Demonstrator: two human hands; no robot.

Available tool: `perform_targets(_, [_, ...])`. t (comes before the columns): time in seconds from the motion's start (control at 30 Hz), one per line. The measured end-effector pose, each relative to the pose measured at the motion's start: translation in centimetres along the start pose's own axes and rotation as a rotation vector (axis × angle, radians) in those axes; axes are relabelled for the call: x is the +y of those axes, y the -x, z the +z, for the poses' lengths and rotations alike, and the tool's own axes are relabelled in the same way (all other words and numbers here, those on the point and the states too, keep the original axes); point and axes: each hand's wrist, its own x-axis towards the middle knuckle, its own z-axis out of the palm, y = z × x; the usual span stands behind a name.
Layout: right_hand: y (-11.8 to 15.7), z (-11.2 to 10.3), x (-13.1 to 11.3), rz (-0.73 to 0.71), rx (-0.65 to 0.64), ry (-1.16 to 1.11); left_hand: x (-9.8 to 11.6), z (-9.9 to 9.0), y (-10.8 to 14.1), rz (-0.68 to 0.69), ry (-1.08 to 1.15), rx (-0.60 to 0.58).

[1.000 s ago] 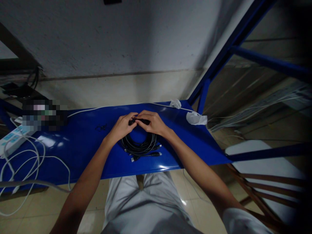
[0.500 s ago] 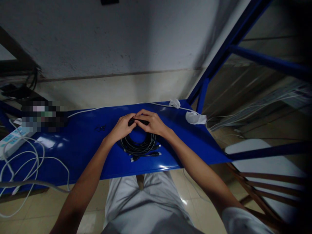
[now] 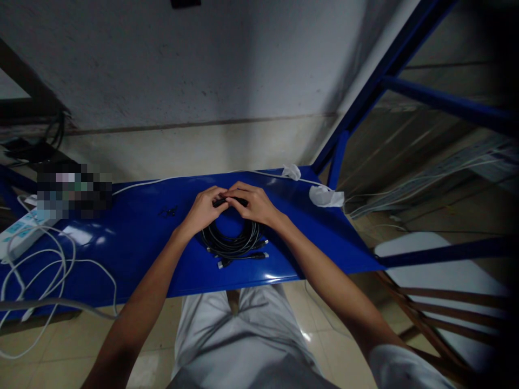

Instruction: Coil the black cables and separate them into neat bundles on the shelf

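Black cable coil (image 3: pixel 232 252) | left fingers (image 3: pixel 213 192): pinching it | right fingers (image 3: pixel 242 187): pinching it

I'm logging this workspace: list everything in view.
cable coil: 1, black, table's middle
connectors: several, mostly black, coil's near side
small pieces: several, black, left of coil
table: 1, blue, centre
power strip: 1, white, left
cables: several, white, left and rear
crumpled wraps: 2, white, far right
frame: 1, blue, right
chair: 1, brown and pale, right
wall: 1, grey and cream, rear
floor: 1, cream, below
trousers: 1, pale, bottom
left hand: 1, bare, coil's far side
right hand: 1, bare, beside left
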Motion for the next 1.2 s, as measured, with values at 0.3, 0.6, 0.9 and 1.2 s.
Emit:
perform_targets(0.3, [-0.3,0.5,1.1,-0.031,-0.024,-0.016,-0.5,0.1,0.3,-0.023,-0.017,-0.057])
perform_targets(0.6, [-0.3,0.7,1.3,0.019,0.044,-0.129,-0.7,-0.2,0.2,-0.053,0.075,-0.029])
perform_targets(0.9, [-0.5,0.9,1.1,0.182,0.11,-0.244,-1.5,0.2,-0.2,-0.173,0.256,0.049])
perform_targets(1.2, [-0.5,0.8,0.8,0.249,0.106,-0.326,-1.5,0.5,-0.2,-0.195,0.296,0.098])
